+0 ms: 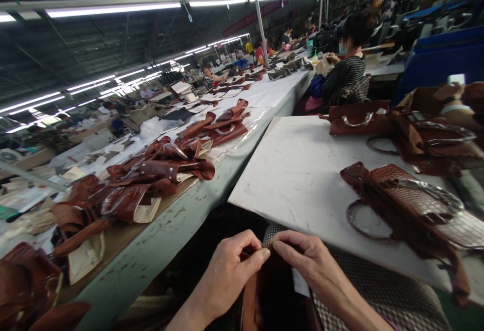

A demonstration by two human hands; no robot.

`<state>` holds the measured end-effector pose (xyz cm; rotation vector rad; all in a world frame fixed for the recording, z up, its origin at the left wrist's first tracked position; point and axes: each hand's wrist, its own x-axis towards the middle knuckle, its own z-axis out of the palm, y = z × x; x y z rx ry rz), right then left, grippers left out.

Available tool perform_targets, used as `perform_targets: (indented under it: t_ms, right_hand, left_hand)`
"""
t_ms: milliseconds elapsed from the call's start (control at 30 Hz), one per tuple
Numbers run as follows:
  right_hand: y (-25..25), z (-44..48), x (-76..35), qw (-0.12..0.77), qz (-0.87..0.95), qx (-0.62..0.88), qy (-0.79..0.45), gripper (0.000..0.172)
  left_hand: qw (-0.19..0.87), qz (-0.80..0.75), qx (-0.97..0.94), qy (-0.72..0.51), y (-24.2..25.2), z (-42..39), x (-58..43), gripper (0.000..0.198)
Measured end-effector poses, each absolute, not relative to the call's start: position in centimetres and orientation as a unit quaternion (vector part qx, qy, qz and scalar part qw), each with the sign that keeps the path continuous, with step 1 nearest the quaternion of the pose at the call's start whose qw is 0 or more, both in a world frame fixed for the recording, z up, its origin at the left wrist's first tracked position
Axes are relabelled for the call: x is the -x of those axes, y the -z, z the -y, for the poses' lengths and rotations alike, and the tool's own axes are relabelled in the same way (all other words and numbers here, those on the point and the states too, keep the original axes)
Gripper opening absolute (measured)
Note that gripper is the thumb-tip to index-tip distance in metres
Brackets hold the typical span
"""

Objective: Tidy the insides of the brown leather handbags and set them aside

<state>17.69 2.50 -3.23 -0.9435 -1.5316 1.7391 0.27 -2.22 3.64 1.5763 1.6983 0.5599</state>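
My left hand point(230, 265) and my right hand point(306, 260) meet at the bottom centre, low in front of me, below the white table's point(298, 169) near edge. Both pinch the top edge of a dark brown leather bag piece point(264, 295) that hangs down between them. The fingertips of the two hands almost touch at that edge. A white tag point(300, 283) shows beside my right hand. A brown crocodile-pattern handbag point(408, 205) with ring handles lies on the table to the right of my hands.
More brown bags point(401, 129) lie at the table's far right. A long bench on the left carries heaps of brown leather parts point(151, 174). A seated person in a striped top point(346, 73) works farther back. Other workers sit along the rows.
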Motion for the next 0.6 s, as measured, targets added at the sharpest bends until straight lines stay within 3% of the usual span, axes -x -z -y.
perform_targets:
  t_ms: [133,467,600]
  right_hand:
    - [3.2,-2.6,-17.9,0.313,0.551,0.327,-0.701,0.03]
    - [3.4,-3.0,-17.3,0.296,0.518,0.296,-0.746,0.025]
    - [3.3,-3.1,-17.6,0.292,0.516,0.28,-0.756,0.027]
  left_hand:
    - [0.381,-0.648,-0.626,-0.206,-3.5,2.5,0.4,0.024]
    - [0.562,-0.584,-0.525,-0.258,-3.2,1.9,2.3,0.011]
    - [0.572,-0.589,-0.505,-0.266,-2.7,1.8,2.6,0.009]
